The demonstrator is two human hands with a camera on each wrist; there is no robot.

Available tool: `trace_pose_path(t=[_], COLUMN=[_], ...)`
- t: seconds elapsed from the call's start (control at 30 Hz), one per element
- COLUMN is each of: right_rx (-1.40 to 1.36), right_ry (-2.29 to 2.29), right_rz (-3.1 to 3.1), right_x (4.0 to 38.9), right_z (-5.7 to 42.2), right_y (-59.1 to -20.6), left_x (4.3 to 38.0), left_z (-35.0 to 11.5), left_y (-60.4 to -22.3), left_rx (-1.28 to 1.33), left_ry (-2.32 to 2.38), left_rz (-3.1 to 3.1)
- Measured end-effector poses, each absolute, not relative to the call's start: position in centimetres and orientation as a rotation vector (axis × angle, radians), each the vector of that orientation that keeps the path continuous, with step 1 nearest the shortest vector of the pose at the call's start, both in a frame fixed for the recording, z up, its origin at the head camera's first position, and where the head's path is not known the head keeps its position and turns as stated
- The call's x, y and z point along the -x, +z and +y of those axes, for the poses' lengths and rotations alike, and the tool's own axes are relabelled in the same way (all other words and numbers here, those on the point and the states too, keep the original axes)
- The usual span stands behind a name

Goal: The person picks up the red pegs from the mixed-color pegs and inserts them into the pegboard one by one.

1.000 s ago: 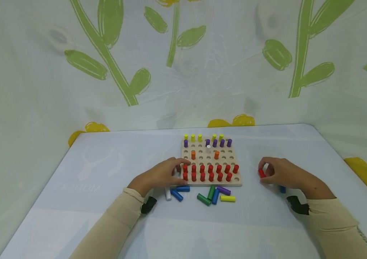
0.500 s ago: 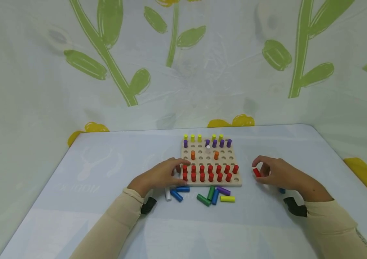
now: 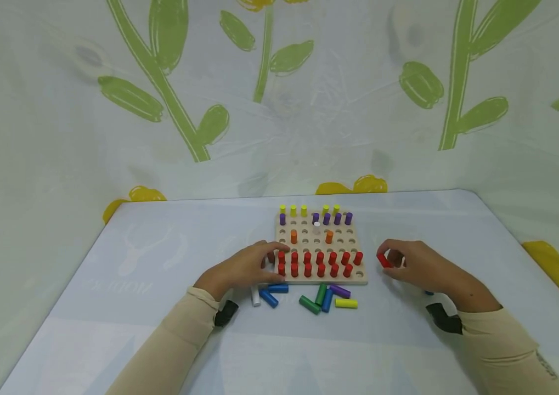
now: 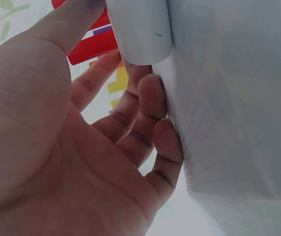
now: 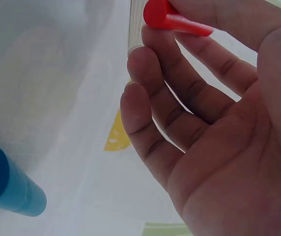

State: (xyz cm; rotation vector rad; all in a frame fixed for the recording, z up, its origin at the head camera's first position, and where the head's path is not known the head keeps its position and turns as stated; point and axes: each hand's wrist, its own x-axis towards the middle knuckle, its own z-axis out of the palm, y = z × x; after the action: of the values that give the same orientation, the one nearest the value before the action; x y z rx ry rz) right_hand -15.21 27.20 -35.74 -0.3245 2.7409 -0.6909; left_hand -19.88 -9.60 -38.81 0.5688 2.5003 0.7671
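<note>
A wooden pegboard (image 3: 328, 282) lies on the table with two front rows of upright red pegs (image 3: 321, 270). My left hand (image 3: 244, 266) rests at its left edge, index finger and thumb spread around the leftmost red pegs. In the left wrist view, the other fingers are loosely bent, and a white peg (image 4: 143, 34) stands out large in front of them. Right of the board, my right hand (image 3: 422, 265) pinches a red peg (image 3: 384, 260) between thumb and fingers. That red peg (image 5: 155, 14) lies tilted in the right wrist view.
Loose blue, green, purple and yellow pegs (image 3: 346, 303) lie before the board. A blue peg (image 5: 17, 189) lies near my right wrist. Yellow (image 3: 293, 210), purple (image 3: 338, 219), orange (image 3: 294, 237) and white pegs stand farther back. A printed curtain (image 3: 338, 126) hangs behind the table.
My right hand has moved left toward the pegboard, carrying the red peg. The left hand stays in the same place.
</note>
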Motion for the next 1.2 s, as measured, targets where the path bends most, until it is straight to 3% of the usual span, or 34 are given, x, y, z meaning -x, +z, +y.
trace_pose_path(t=[1.2], right_rx=[0.499], right_ry=[-0.696], right_rz=[2.897], right_x=[14.7], right_z=[25.7], right_y=[-35.3], left_x=[19.9], left_z=[-9.7], left_y=[-38.6], left_rx=[-0.594], left_ry=[0.747], left_rz=[2.497])
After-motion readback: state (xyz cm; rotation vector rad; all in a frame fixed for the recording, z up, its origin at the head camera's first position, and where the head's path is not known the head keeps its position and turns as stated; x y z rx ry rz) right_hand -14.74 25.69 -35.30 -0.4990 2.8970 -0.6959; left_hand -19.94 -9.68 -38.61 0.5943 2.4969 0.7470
